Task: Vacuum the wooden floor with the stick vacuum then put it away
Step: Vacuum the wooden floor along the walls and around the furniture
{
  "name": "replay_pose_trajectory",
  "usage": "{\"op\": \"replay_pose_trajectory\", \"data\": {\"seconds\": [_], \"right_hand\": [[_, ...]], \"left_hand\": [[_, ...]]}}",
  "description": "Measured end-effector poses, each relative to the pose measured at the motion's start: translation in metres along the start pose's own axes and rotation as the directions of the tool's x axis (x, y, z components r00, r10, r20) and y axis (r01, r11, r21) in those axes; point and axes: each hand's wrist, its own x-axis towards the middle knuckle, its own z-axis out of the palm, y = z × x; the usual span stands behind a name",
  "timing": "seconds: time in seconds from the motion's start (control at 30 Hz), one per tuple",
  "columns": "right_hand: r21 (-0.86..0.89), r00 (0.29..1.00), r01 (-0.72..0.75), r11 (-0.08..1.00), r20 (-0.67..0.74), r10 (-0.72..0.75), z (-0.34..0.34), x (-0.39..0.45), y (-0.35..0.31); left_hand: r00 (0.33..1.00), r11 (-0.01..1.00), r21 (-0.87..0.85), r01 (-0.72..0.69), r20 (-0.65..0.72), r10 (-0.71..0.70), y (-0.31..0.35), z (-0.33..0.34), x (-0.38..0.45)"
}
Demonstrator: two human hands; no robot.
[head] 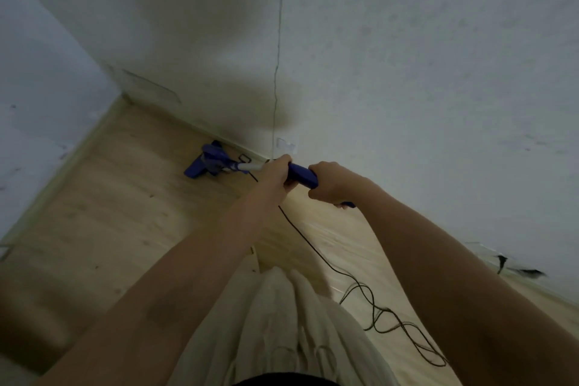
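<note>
A blue stick vacuum point(209, 163) stands with its head on the light wooden floor point(119, 197), close to the skirting of the white wall ahead. Its pale tube runs back to a blue handle point(301, 177). My left hand point(277, 174) grips the front of that handle, fingers curled round it. My right hand point(332, 183) grips the rear part of the handle, just behind the left. Both arms reach forward from the bottom of the view.
A thin black cord point(316, 252) trails from the handle down to loose loops on the floor point(404, 329) at the lower right. White walls point(407, 72) meet in a corner at the left. A small wall plate point(285, 144) sits low. Pale clothing point(282, 323) fills the bottom middle.
</note>
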Motion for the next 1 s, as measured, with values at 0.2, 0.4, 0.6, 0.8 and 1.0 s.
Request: {"op": "replay_pose_trajectory", "data": {"seconds": [0.2,0.4,0.6,0.8,1.0], "right_hand": [[-0.021,1.0,-0.017,1.0,0.0,0.017,0.031,0.051,-0.067],[-0.033,0.999,0.038,0.999,0.028,-0.037,0.043,0.092,-0.125],[0.006,0.999,0.043,0.999,0.021,-0.043,0.032,0.125,-0.16],[0.019,0.998,0.056,0.998,0.035,-0.057,0.039,0.123,-0.159],[0.052,0.997,0.055,0.997,0.048,-0.057,0.048,0.094,-0.139]], "left_hand": [[0.993,0.996,0.089,0.026,-0.115,-0.016,0.05,-0.062,0.036],[0.999,0.992,0.122,-0.017,-0.033,0.021,0.094,-0.128,0.068],[0.998,0.998,0.015,-0.06,-0.03,0.061,0.132,-0.144,0.088],[0.998,0.998,-0.015,-0.062,-0.03,0.061,0.127,-0.149,0.093],[0.999,0.999,-0.014,-0.035,0.017,0.035,0.101,-0.143,0.081]]}}
